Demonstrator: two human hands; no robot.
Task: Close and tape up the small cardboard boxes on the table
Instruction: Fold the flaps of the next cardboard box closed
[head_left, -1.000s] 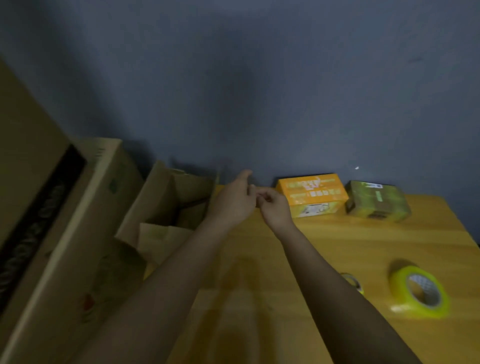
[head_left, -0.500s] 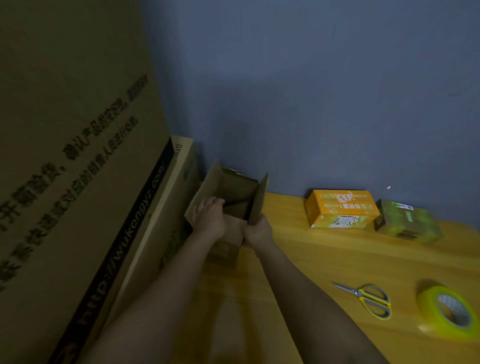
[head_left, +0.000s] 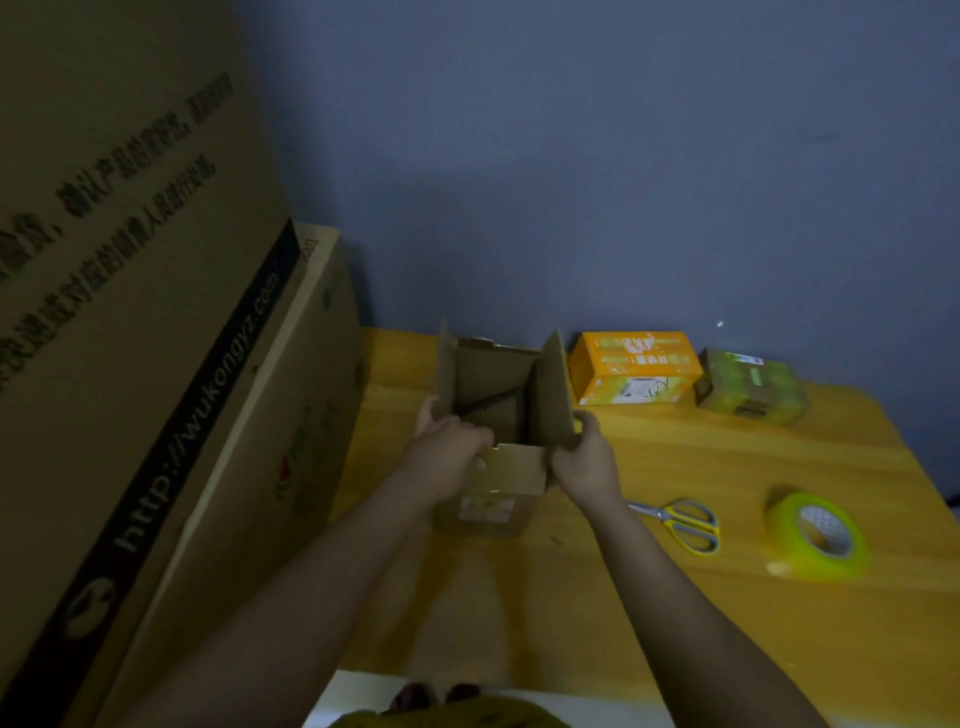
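**Box drawn out from beside the large cartons to mid-table**

Fingers: left hand (head_left: 451, 451) curls over the open brown cardboard box (head_left: 493, 441) at its left wall; right hand (head_left: 584, 460) pinches the upright right flap. Both grips look meant to steady it for folding. Arms: extended forward, converging. Nearby on the wooden table (head_left: 675, 623): scissors (head_left: 680, 522), yellow tape roll (head_left: 815, 535), orange box (head_left: 635, 366), green box (head_left: 750, 385).

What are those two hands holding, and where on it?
The open brown cardboard box: left hand grips its left wall at the rim, right hand grips its right flap.
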